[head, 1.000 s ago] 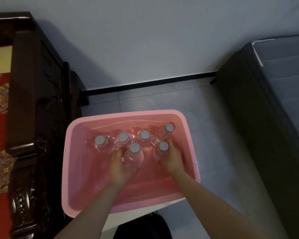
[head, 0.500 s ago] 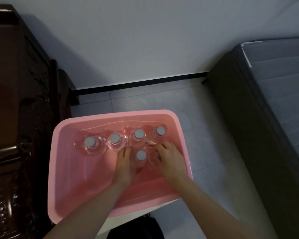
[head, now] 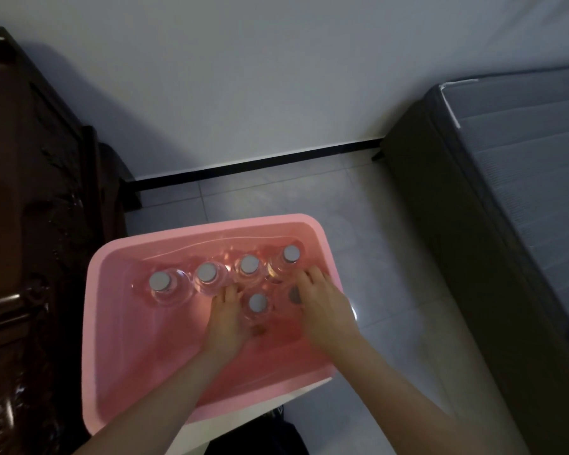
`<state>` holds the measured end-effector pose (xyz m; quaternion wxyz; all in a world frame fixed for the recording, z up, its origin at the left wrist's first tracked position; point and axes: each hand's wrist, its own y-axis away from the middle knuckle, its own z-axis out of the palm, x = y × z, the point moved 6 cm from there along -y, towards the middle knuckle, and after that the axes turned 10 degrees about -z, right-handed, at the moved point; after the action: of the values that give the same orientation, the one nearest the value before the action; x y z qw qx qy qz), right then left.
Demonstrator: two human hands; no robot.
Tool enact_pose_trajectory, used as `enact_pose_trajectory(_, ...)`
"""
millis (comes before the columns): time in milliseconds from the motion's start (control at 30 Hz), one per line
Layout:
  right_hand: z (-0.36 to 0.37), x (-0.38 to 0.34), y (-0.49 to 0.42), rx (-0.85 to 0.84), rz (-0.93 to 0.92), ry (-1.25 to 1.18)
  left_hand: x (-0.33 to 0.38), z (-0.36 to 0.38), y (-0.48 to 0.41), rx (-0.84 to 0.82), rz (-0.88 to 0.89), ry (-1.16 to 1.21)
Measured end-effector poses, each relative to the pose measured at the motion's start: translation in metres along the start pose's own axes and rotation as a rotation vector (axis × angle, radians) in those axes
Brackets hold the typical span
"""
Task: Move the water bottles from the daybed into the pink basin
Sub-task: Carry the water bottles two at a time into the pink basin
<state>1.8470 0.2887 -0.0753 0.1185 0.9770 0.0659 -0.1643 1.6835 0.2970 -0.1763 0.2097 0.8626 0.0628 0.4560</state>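
The pink basin [head: 112, 323] stands in front of me, with several clear water bottles upright in it, all with grey caps. A row of them lines the far wall, from the leftmost bottle [head: 161, 281] to the rightmost bottle [head: 290, 254]. Two more stand in front of that row. My left hand [head: 225, 320] grips the front middle bottle [head: 258, 303] from its left side. My right hand [head: 322, 305] is wrapped over the front right bottle [head: 294, 295], hiding most of it; only part of its cap shows.
The dark carved wooden daybed [head: 30, 224] fills the left side, close against the basin. A dark grey bed [head: 506, 198] stands on the right, with tiled floor [head: 375, 257] between. The basin rests on a white support [head: 263, 410]. The white wall lies behind.
Both hands have shifted the two front bottles slightly toward the back row. My right hand now covers most of its bottle's cap. The view has turned a little to the right.
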Motion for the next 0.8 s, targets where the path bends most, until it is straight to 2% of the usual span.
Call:
enact_pose_trajectory(167, -0.022, 0.013, 0.014, 0.074, 0.115, -0.378, 0.016, -0.033, 0.014, -0.133, 0.045, 0.184)
enact_pose_trajectory(233, -0.019, 0.013, 0.016, 0.072, 0.148, -0.421, 0.025, -0.034, 0.014, -0.154, 0.052, 0.196)
enact_pose_trajectory(267, -0.016, 0.012, 0.016, 0.06, 0.142, -0.385, 0.029, -0.033, 0.013, -0.156, 0.055, 0.204)
enact_pose_trajectory(400, 0.004, 0.004, 0.009, -0.06, 0.059, 0.014, 0.04, -0.026, 0.006, -0.129, 0.083, 0.203)
enact_pose_trajectory(667, 0.01, 0.008, 0.004, -0.029, 0.084, 0.004, 0.034, -0.017, 0.01, 0.013, 0.097, 0.203)
enact_pose_trajectory(800, 0.008, 0.008, 0.004, -0.028, 0.072, -0.022, 0.032, -0.015, 0.009, -0.017, 0.082, 0.201)
